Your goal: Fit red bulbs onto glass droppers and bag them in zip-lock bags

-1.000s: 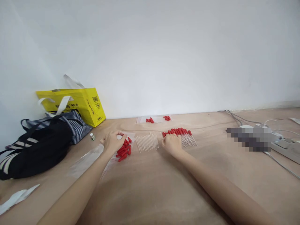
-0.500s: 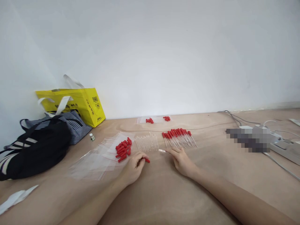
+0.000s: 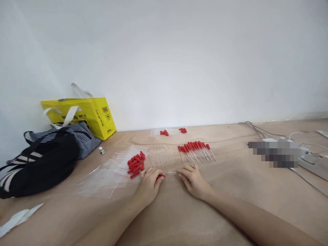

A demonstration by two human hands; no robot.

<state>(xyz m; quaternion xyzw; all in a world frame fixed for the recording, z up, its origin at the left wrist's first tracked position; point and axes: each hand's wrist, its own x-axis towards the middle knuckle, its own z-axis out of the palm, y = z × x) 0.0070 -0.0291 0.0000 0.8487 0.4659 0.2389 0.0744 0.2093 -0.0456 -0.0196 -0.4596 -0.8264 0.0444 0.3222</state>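
Observation:
Between the fingers of my left hand is a small red rubber bulb, mostly covered by the fingertips. My right hand pinches a thin clear dropper tube, which points left toward the bulb with a small space between them. Just beyond lies a row of bare tubes. To its right rest several droppers, tubes with red bulbs on their upper ends. Left of my left hand, a pile of loose red bulbs sits on clear zip bags.
Near the wall lies a clear bag with red bulbs and tubes. At left stand a yellow bag, a striped bag, a black bag and a small bottle. A power strip with cables is at right.
The tube in my right hand has come down nearer and level with the bulb. My left hand has turned, covering more of the bulb.

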